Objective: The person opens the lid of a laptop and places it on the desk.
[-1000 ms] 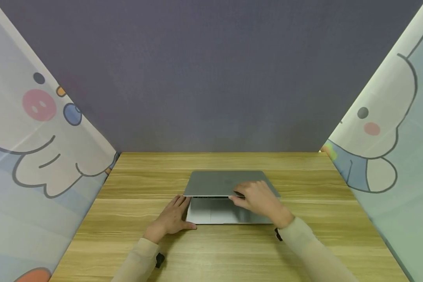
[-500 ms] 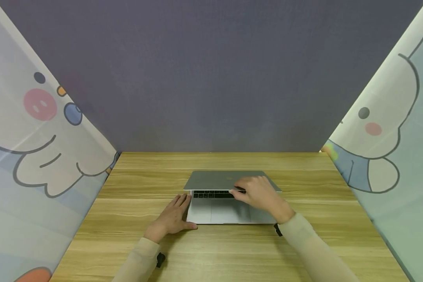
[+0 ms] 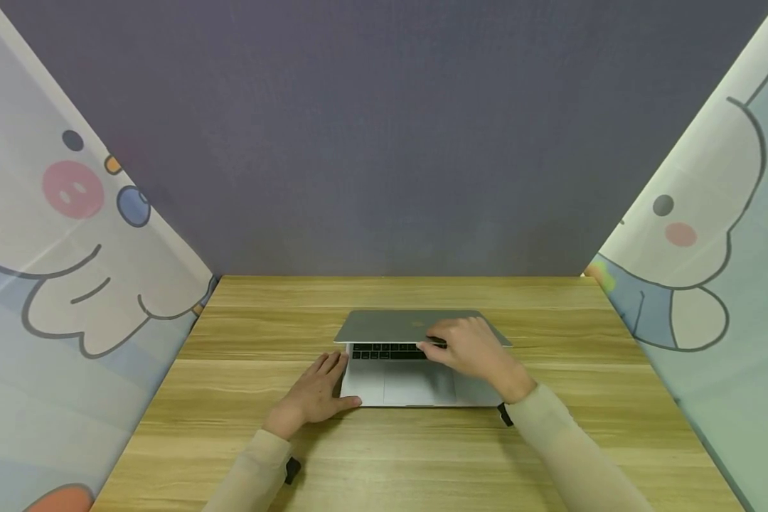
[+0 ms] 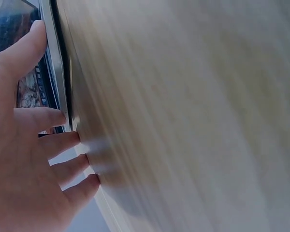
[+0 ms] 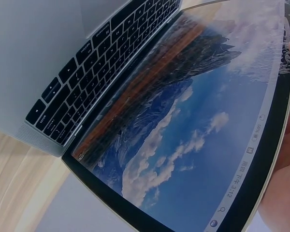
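Observation:
A silver laptop (image 3: 368, 384) lies on the wooden table, its lid (image 3: 384, 327) partly raised. Along the lid's front edge, my right hand (image 3: 470, 348) pinches the rim between thumb and fingers. My left hand (image 3: 313, 395) rests at the base's left side, fingers extended, thumb by the front left corner. In the right wrist view the lit screen (image 5: 183, 135) displays mountains and a cloudy sky, with the black keyboard (image 5: 96, 67) beside it. Part of the right hand (image 5: 280, 188) shows at that view's right edge. The left wrist view has the left hand (image 4: 29, 164) with spread fingers against the laptop's edge.
Wood-grain tabletop (image 3: 243, 334) surrounds the laptop. A dark grey panel (image 3: 384, 142) stands behind the table. Cartoon-printed sheets (image 3: 45, 299) hang at both sides. A small black object (image 3: 292, 470) shows by the left wrist.
The right hand has lifted the lid's front edge, and more of the keyboard shows beneath it. The left hand has stayed nearly in place.

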Available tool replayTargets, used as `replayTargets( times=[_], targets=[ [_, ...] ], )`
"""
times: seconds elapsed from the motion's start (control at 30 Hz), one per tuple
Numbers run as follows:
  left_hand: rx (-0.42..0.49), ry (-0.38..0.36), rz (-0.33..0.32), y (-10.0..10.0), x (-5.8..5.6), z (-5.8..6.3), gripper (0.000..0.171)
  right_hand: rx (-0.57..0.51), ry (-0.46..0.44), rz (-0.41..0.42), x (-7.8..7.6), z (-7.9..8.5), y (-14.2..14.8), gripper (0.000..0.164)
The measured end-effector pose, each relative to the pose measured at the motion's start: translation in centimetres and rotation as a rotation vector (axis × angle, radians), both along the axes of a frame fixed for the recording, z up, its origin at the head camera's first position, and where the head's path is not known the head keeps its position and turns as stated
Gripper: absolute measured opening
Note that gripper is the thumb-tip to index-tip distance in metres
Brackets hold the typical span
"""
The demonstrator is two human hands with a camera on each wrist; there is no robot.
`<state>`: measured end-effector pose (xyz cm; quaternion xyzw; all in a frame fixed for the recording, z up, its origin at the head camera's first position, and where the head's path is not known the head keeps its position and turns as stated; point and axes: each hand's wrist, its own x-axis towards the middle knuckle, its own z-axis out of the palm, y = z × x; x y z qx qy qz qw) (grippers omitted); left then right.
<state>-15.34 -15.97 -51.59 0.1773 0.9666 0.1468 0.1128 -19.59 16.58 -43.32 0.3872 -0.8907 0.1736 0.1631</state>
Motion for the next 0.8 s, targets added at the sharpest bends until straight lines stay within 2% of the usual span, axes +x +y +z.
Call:
replayTargets(
  times=[0.47,0.8],
  targets=[
    [0.006,0.004,-0.014,0.1,0.2,0.3,0.099,0.016,-0.048,-0.064,-0.2,0.8,0.0,0.018],
    [0.0,0.005,-0.015,0.1,0.2,0.3,0.1,0.009,-0.003,-0.146,-0.1,1.3,0.0,0.026]
  ],
)
